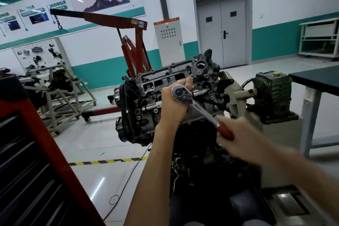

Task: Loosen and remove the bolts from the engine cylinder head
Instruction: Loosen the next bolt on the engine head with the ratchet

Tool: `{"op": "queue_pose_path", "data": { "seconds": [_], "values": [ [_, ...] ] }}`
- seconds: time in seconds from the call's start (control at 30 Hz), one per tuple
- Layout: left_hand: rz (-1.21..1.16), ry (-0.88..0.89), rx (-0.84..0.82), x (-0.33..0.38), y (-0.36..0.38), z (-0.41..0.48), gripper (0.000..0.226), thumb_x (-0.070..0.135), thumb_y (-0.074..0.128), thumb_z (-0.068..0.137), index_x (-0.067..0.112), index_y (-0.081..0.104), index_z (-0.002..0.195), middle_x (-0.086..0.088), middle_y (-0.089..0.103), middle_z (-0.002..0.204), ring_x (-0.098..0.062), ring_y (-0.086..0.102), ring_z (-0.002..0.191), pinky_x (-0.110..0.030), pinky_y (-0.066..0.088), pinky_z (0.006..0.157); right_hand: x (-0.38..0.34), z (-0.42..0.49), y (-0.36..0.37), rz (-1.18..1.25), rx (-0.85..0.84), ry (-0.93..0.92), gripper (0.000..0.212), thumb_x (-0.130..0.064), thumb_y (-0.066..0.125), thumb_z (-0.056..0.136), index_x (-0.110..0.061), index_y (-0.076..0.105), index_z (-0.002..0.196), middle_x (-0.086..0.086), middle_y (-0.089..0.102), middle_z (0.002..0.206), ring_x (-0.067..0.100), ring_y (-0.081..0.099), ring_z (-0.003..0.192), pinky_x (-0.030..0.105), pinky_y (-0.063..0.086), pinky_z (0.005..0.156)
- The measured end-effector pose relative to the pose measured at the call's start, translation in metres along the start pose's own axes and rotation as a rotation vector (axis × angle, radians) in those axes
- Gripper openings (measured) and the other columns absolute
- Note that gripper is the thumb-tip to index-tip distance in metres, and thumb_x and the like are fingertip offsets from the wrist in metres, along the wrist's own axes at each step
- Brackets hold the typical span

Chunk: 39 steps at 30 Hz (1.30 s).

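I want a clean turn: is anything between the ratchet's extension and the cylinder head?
Nothing visible. The extension runs straight from the ratchet into the cylinder head; the left hand cups the ratchet's head, the right hand grips its handle.

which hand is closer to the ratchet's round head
Left. The left hand holds the ratchet head against the cylinder head. The right hand grips the red handle at the wrench's opposite end.
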<state>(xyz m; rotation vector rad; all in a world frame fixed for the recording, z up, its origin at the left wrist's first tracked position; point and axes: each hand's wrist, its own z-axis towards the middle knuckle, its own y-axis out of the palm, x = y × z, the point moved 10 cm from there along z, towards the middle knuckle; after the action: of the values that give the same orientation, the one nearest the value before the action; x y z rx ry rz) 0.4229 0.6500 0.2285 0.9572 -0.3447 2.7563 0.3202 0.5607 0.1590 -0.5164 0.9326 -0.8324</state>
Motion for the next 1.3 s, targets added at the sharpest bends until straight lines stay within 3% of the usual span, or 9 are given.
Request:
{"op": "queue_pose_path", "data": {
  "seconds": [0.17, 0.27, 0.37, 0.53, 0.67, 0.77, 0.9, 1.17, 1.3],
  "values": [
    [0.026, 0.007, -0.029, 0.007, 0.006, 0.003, 0.052, 0.017, 0.053, 0.097, 0.020, 0.031, 0.051, 0.011, 0.029, 0.046, -0.005, 0.024, 0.045, -0.018, 0.024, 0.048, 0.004, 0.028, -0.062, -0.440, -0.064, -0.112, 0.019, -0.009, 0.062, 0.082, -0.024, 0.052, 0.078, -0.010, 0.053, 0.056, 0.003, 0.055, 0.048, 0.019, 0.049, 0.049],
    [-0.042, -0.019, 0.055, 0.001, 0.005, -0.004, 0.051, 0.017, 0.052, 0.098, 0.021, 0.034, 0.051, 0.013, 0.031, 0.045, -0.004, 0.026, 0.044, -0.014, 0.028, 0.048, 0.009, 0.005, -0.027, -0.210, -0.008, 0.013, 0.037, -0.005, 0.061, 0.080, -0.034, 0.040, 0.071, -0.007, 0.051, 0.055, 0.006, 0.050, 0.042, 0.018, 0.047, 0.046],
    [-0.094, -0.093, 0.137, -0.008, 0.003, -0.006, 0.048, 0.018, 0.054, 0.097, 0.018, 0.038, 0.052, 0.014, 0.034, 0.043, -0.002, 0.029, 0.044, -0.013, 0.030, 0.049, 0.003, -0.015, 0.015, 0.124, 0.217, 0.132, 0.024, -0.006, 0.063, 0.079, -0.024, 0.047, 0.074, -0.006, 0.043, 0.049, 0.006, 0.044, 0.040, 0.009, 0.031, 0.039],
    [-0.054, -0.007, 0.185, 0.002, 0.001, -0.005, 0.045, 0.010, 0.052, 0.097, 0.014, 0.033, 0.056, 0.015, 0.024, 0.047, -0.001, 0.022, 0.046, -0.013, 0.025, 0.051, -0.019, -0.012, 0.077, 0.528, 0.279, 0.200, 0.016, -0.003, 0.059, 0.082, -0.016, 0.050, 0.079, 0.011, 0.048, 0.056, 0.009, 0.043, 0.043, 0.018, 0.039, 0.043],
    [-0.015, -0.026, 0.057, 0.002, -0.002, -0.003, 0.050, 0.017, 0.054, 0.097, 0.017, 0.030, 0.053, 0.013, 0.024, 0.046, -0.004, 0.020, 0.045, -0.017, 0.020, 0.045, -0.006, -0.009, 0.030, 0.185, 0.113, 0.098, 0.026, -0.004, 0.059, 0.079, -0.025, 0.043, 0.075, -0.004, 0.043, 0.052, 0.008, 0.041, 0.039, 0.013, 0.033, 0.041],
    [0.035, 0.006, -0.039, 0.006, 0.000, 0.000, 0.052, 0.016, 0.054, 0.097, 0.016, 0.031, 0.051, 0.012, 0.028, 0.046, -0.004, 0.023, 0.045, -0.018, 0.023, 0.046, 0.006, 0.008, -0.024, -0.176, -0.079, -0.016, 0.018, -0.006, 0.060, 0.080, -0.022, 0.051, 0.080, -0.004, 0.052, 0.057, 0.006, 0.049, 0.042, 0.021, 0.048, 0.045],
    [0.018, -0.030, 0.006, 0.005, 0.004, -0.003, 0.051, 0.019, 0.054, 0.097, 0.020, 0.032, 0.051, 0.012, 0.030, 0.046, -0.005, 0.025, 0.046, -0.018, 0.025, 0.048, 0.010, 0.026, -0.060, -0.472, -0.050, -0.066, 0.013, -0.015, 0.061, 0.081, -0.023, 0.051, 0.082, -0.006, 0.055, 0.058, 0.003, 0.053, 0.047, 0.026, 0.052, 0.051],
    [-0.100, -0.062, 0.240, -0.004, 0.000, -0.007, 0.047, 0.013, 0.054, 0.097, 0.025, 0.035, 0.055, 0.013, 0.036, 0.052, -0.006, 0.029, 0.050, -0.014, 0.026, 0.052, -0.009, -0.017, 0.067, 0.401, 0.258, 0.233, 0.016, -0.007, 0.059, 0.081, -0.017, 0.047, 0.081, 0.008, 0.050, 0.057, 0.014, 0.045, 0.040, 0.023, 0.040, 0.040],
    [-0.075, -0.038, 0.152, -0.007, 0.002, -0.006, 0.049, 0.017, 0.054, 0.097, 0.020, 0.034, 0.052, 0.015, 0.032, 0.049, -0.005, 0.026, 0.047, -0.015, 0.025, 0.050, -0.002, -0.015, 0.054, 0.286, 0.205, 0.204, 0.018, -0.006, 0.058, 0.080, -0.019, 0.047, 0.083, 0.005, 0.047, 0.061, 0.010, 0.043, 0.044, 0.008, 0.033, 0.042]
  ]
}}
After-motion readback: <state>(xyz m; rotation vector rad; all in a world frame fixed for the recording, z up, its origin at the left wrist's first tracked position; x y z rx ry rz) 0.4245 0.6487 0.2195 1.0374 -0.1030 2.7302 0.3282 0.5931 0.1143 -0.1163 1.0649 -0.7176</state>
